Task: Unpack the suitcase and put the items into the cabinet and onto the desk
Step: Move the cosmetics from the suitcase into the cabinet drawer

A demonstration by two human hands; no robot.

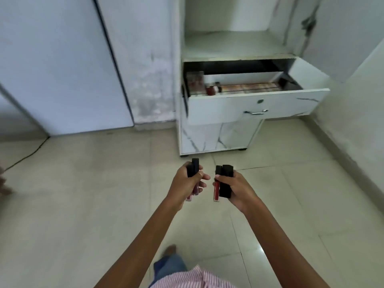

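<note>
In the head view, a small bundle of cosmetic tubes is held in each hand, out over the tiled floor and well short of the cabinet. The left hand is curled round two slim lip-gloss tubes, black caps up, reddish ends showing below the fingers. The right hand is clamped on a second bundle: a red tube with a black cap and at least one dark tube beside it; the exact count cannot be told. The two hands are near each other but apart.

The cabinet's drawer is pulled open. Inside, at its left end, a clear box and a small red bottle are seen, with a flat palette lying along the back. An open shelf is seen above the drawer. The suitcase is not in view.

The step in hand is judged to be the carrying of cosmetics to the cabinet. The next move calls for the gap to be closed, the hands to be lowered over the drawer, and the tubes to be released beside the other items, one hand at a time, so that none is dropped or rolls off.
</note>
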